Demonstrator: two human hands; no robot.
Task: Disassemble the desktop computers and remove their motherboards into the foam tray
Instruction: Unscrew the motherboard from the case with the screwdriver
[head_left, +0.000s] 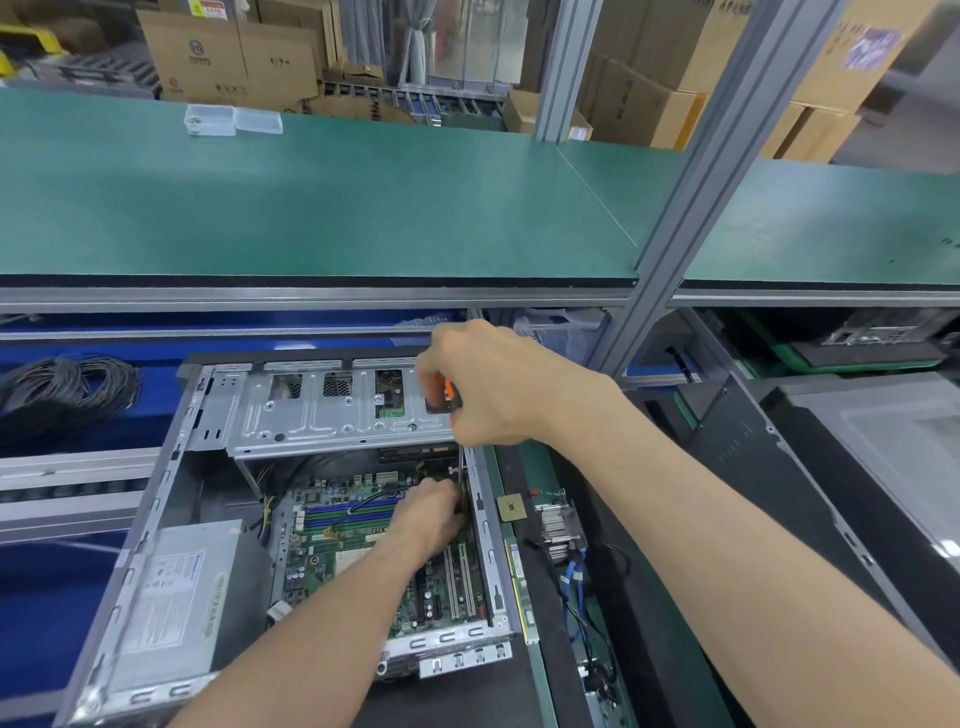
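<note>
Screwdriver (451, 410) gripped by right hand (488, 384); left hand (434, 512) pinches near tip on motherboard (363, 551). Keep shaft upright, press firmly.

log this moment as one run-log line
right hand: grips screwdriver | left hand: at shaft tip | motherboard: in case

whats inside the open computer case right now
A green motherboard, a silver power supply and a metal drive cage. The left hand covers the board's far right corner.
</note>
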